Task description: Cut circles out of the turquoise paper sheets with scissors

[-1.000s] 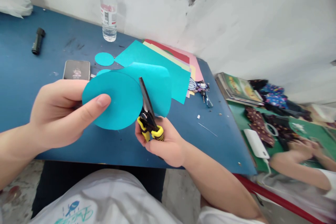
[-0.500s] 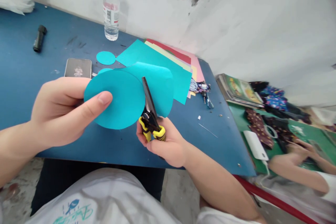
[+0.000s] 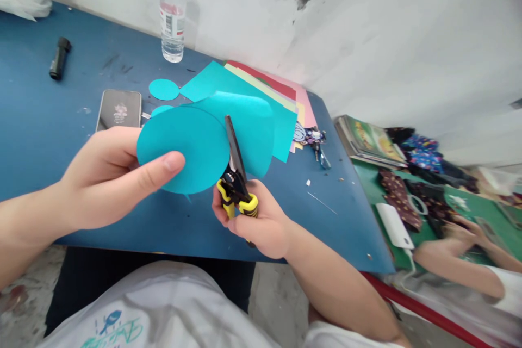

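A sheet of teal paper [image 3: 183, 147] with a rounded outline is pinched in my left hand [image 3: 116, 179], thumb on top and fingers underneath. My right hand [image 3: 256, 223] is closed around the yellow-and-black handles of a pair of scissors [image 3: 236, 174]. Their dark blades point away from me and lie at the right edge of the rounded part. Beyond the blades, a curled strip of the same paper [image 3: 253, 130] bends off to the right. Behind it lie a small teal oval [image 3: 163, 89] and a larger teal sheet [image 3: 244, 87].
The blue table [image 3: 122, 234] carries a phone [image 3: 120, 109], a black cylinder [image 3: 60, 58], a water bottle [image 3: 172, 27], coloured papers [image 3: 304, 100] and a keychain [image 3: 316, 138]. On a green table to the right are books [image 3: 369, 140], a white power bank [image 3: 395, 225] and another person's arms [image 3: 460, 261].
My left hand has shifted slightly right with the paper, turning it a little. The scissors stay nearly in place at its edge, and the curled strip has moved slightly up and right.
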The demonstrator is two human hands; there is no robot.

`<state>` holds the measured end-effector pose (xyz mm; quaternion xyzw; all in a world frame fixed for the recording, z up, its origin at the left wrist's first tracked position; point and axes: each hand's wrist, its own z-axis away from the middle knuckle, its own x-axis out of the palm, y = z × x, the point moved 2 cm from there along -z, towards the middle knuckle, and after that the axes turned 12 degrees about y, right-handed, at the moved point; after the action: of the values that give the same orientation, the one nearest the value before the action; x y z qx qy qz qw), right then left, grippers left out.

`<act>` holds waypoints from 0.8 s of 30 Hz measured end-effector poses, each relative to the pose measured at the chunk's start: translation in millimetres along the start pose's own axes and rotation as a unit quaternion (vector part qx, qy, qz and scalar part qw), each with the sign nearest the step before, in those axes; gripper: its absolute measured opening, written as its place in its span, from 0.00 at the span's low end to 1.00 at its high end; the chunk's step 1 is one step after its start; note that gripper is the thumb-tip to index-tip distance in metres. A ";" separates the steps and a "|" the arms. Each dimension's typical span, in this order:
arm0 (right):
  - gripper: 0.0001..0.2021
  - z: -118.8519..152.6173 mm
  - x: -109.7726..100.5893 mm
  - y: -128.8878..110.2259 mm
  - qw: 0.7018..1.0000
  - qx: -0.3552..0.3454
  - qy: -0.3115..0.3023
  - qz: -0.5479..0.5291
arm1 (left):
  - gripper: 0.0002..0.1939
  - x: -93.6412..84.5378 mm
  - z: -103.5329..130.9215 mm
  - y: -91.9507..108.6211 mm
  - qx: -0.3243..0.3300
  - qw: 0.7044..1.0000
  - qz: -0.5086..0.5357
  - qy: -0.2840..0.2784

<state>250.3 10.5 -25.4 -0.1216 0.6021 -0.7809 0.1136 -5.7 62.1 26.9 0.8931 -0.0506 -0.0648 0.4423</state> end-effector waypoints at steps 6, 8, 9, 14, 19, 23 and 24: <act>0.12 1.7 1.5 -3.0 1.000 0.013 0.013 0.009 | 0.21 4.0 -1.3 2.5 0.033 0.998 -0.001 -0.050; 0.11 2.7 1.9 -1.3 1.000 0.021 0.015 0.011 | 0.19 0.2 3.5 -0.4 0.025 1.000 -0.009 -0.018; 0.11 3.0 2.3 -0.9 1.000 0.022 0.013 0.012 | 0.17 -1.3 5.4 -1.7 0.022 1.000 -0.014 -0.004; 0.12 4.5 5.6 -3.0 0.999 0.027 0.023 0.019 | 0.19 0.8 3.2 0.7 0.043 0.999 -0.022 -0.011; 0.17 3.7 5.8 -4.7 0.999 -0.007 0.034 0.019 | 0.27 2.7 -1.7 6.4 0.054 0.996 -0.041 -0.057; 0.18 0.2 1.5 -1.7 0.999 -0.036 0.008 0.015 | 0.21 1.3 -3.1 6.3 0.072 0.994 -0.049 -0.067; 0.18 -1.1 0.4 -0.4 0.999 -0.043 0.002 0.014 | 0.19 1.2 -4.2 6.1 0.083 0.993 -0.043 -0.065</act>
<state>249.5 11.5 -25.3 -0.1163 0.6373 -0.7526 0.1180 -4.0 61.5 34.2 0.9221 -0.0461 -0.1376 0.3588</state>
